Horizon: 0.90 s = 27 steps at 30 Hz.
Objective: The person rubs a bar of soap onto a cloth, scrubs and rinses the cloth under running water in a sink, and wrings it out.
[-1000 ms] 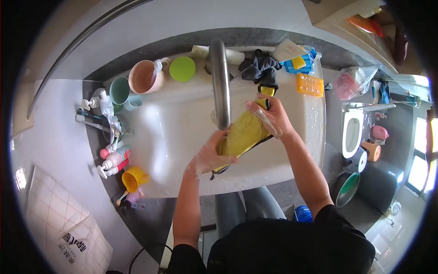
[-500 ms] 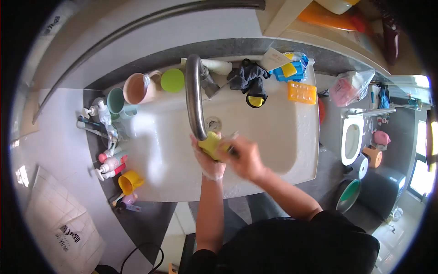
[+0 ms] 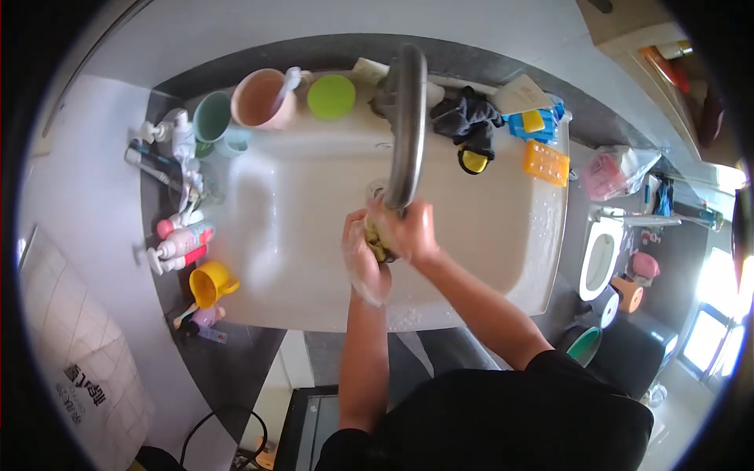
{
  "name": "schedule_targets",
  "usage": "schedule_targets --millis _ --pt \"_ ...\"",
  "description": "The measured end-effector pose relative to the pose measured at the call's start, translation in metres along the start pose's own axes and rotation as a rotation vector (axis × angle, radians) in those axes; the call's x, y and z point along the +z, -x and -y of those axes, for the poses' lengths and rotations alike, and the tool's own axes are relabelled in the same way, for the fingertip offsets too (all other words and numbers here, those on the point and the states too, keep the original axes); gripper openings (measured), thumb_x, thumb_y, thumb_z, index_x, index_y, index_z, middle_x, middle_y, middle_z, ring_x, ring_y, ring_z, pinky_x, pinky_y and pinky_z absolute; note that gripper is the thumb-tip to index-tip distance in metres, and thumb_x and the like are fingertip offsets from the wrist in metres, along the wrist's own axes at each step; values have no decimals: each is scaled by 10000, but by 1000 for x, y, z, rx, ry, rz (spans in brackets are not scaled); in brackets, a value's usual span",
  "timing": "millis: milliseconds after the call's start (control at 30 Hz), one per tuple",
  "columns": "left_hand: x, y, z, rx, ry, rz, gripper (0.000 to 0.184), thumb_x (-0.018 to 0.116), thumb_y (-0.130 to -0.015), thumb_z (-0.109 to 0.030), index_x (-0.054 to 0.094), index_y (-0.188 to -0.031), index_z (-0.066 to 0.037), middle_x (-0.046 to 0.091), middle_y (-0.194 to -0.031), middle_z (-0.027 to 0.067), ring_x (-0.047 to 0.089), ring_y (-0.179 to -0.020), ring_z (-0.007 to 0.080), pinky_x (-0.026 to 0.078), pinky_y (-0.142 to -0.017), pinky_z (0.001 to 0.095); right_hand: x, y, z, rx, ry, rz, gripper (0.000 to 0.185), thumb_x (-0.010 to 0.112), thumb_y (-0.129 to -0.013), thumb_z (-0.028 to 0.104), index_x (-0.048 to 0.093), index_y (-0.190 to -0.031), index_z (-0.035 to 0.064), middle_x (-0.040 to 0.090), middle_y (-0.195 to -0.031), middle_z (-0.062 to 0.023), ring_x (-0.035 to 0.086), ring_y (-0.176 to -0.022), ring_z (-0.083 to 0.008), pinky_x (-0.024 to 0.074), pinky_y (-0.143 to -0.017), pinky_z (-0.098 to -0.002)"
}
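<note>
Head view: what lies nearest?

Near rim [image 3: 298, 322] of the white basin [image 3: 479, 259]; beyond it, the left hand [image 3: 363, 267] cups the yellow cloth [image 3: 378, 245] while the right hand [image 3: 412, 231] clasps its other side; both are closed on it.

Which way does it run?

The visible strip points roughly away from the body, between the palms; fingers hide its full long axis; the right hand is nearer the spout [image 3: 410, 118], whose tip overlaps it in view; touching or not, I cannot tell.

And the room?

Basin floor spreads to both sides; the dark cloth [image 3: 467, 118] lies by the far edge.
</note>
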<state>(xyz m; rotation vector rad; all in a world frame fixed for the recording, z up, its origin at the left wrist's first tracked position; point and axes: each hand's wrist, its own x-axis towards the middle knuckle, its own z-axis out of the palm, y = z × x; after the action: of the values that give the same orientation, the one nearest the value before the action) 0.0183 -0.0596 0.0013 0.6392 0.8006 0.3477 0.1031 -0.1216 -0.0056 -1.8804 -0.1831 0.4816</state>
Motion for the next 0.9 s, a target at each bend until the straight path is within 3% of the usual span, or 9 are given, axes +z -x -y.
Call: schedule_targets --millis 200,300,400,533,600,667,733,767,900 --pt "-84 -48 48 -133 388 512 364 525 -1078 -378 600 -1166 -32 619 -1038 43 619 -950 121 537 -806 298 6 65 40 -517 195 107 191 778 -855 143 654 -848 -2 636 -711 -169 676 -623 -268 544 -606 -386" --pt "-33 -2 20 158 -427 -48 313 479 -1090 -352 585 -1171 -69 613 -1060 15 639 -964 137 551 -825 313 7 -7 -7 137 28 -47 237 783 -874 120 611 -755 7 546 -609 -147 461 -593 -94 481 -528 -352" --pt "-84 -31 55 160 -215 157 269 491 -1097 -323 588 -1153 -79 626 -1056 12 641 -916 115 555 -739 302 11 39 26 -41 -40 12 280 747 -916 149 599 -702 44 510 -609 -15 484 -657 -56 447 -541 -329" --pt "-96 -61 59 -184 493 747 298 497 -1102 -334 582 -1213 -71 631 -1070 19 642 -920 108 555 -720 281 18 47 10 -402 148 -1 304 770 -916 165 616 -681 47 633 -674 -120 645 -639 -133 531 -586 -373" --pt "-24 -17 21 -59 75 -71 290 541 -1078 -352 611 -1075 -71 577 -852 -18 574 -742 83 456 -581 239 25 10 -5 96 -106 -44 260 788 -903 191 662 -735 37 689 -724 -96 724 -699 -156 565 -624 -383" --pt "-40 -15 21 -38 13 11 334 540 -1081 -411 608 -1086 -83 579 -888 -21 589 -766 87 491 -631 267 24 19 58 297 -165 -35 295 841 -855 167 616 -735 18 613 -688 -55 592 -617 -124 506 -582 -380" --pt "-71 -24 35 -315 580 130 379 563 -1070 -441 615 -1145 -73 601 -915 -16 609 -819 87 527 -703 305 36 60 24 -459 170 -41 279 830 -880 176 626 -765 23 625 -706 -41 603 -667 -99 509 -594 -361" --pt "-66 -28 29 -268 693 343 456 577 -1062 -475 617 -1225 -51 633 -964 -2 627 -891 93 549 -782 338 27 67 49 -413 335 79 216 820 -843 233 712 -802 51 700 -766 -182 717 -667 -295 567 -625 -401" --pt "-32 -20 2 -106 -44 112 433 546 -1070 -481 613 -1165 -64 627 -962 7 624 -886 109 551 -781 291 24 -11 -2 86 6 -154 210 800 -850 221 685 -776 61 673 -747 -192 674 -654 -386 552 -613 -424"
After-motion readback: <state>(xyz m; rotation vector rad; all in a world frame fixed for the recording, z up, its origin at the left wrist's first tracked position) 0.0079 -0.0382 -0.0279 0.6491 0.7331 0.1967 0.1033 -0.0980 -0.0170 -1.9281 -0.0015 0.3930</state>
